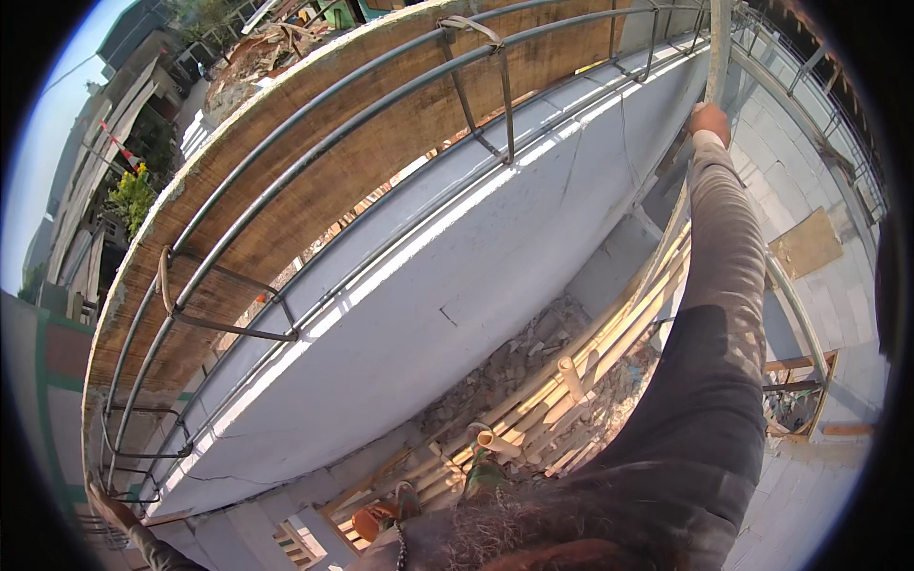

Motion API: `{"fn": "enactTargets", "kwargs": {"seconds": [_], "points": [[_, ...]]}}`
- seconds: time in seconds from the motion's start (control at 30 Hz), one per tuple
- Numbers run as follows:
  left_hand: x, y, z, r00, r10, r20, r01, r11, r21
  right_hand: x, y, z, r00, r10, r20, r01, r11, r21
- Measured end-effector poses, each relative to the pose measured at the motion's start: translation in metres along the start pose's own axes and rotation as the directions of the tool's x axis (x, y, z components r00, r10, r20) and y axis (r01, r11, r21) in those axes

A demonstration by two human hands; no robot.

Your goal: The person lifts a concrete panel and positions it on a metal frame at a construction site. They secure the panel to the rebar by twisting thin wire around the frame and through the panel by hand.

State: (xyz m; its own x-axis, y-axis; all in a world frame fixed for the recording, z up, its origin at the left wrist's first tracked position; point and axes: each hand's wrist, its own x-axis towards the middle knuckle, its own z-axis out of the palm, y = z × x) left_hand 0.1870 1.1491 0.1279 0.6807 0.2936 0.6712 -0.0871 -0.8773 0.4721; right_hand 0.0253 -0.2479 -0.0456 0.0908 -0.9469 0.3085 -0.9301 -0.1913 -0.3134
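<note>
My right hand [709,124] is closed on a pale upright post [719,52] at the top right, my sleeved arm stretched toward it. At the lower left, my left hand [112,504] grips the edge of a plywood board [257,171], its fingers partly hidden. The board stands on edge beside a long rebar cage [328,133] with bent stirrups, which runs along the top of a white rendered wall [428,314]. The cage's lower end is close to my left hand.
My feet [476,476] are on bamboo poles [619,324] above broken rubble [514,343]. Pale block walls [809,305] with another rebar run are at the right. Beyond the board lie rooftops, a street and a leafy plant [133,195].
</note>
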Motion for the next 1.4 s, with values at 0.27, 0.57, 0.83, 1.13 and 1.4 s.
{"fn": "enactTargets", "kwargs": {"seconds": [0.27, 0.57, 0.83, 1.13, 1.4], "points": [[0.005, 0.017, 0.026, 1.000, 0.005, -0.003, -0.005, 0.994, -0.108, -0.068, 0.135, -0.094, 0.949, 0.248, -0.197, -0.245, 0.969, 0.040], [0.008, -0.002, 0.028, 0.989, 0.072, -0.127, -0.065, 0.996, 0.057, -0.164, 0.264, -0.119, 0.878, 0.238, -0.415, -0.185, 0.969, 0.165], [-0.046, 0.099, 0.037, 0.983, 0.090, -0.159, -0.083, 0.995, 0.049, -0.269, 0.274, -0.195, 0.882, 0.167, -0.441, -0.044, 0.960, 0.275], [-0.038, 0.063, 0.045, 0.862, 0.474, -0.182, -0.441, 0.876, 0.193, -0.278, 0.250, -0.369, 0.543, -0.498, -0.676, 0.491, 0.842, -0.225], [-0.074, 0.078, 0.035, 0.895, 0.365, -0.256, -0.432, 0.853, -0.293, -0.266, 0.219, -0.461, 0.479, -0.694, -0.538, 0.500, 0.719, -0.482]]}}
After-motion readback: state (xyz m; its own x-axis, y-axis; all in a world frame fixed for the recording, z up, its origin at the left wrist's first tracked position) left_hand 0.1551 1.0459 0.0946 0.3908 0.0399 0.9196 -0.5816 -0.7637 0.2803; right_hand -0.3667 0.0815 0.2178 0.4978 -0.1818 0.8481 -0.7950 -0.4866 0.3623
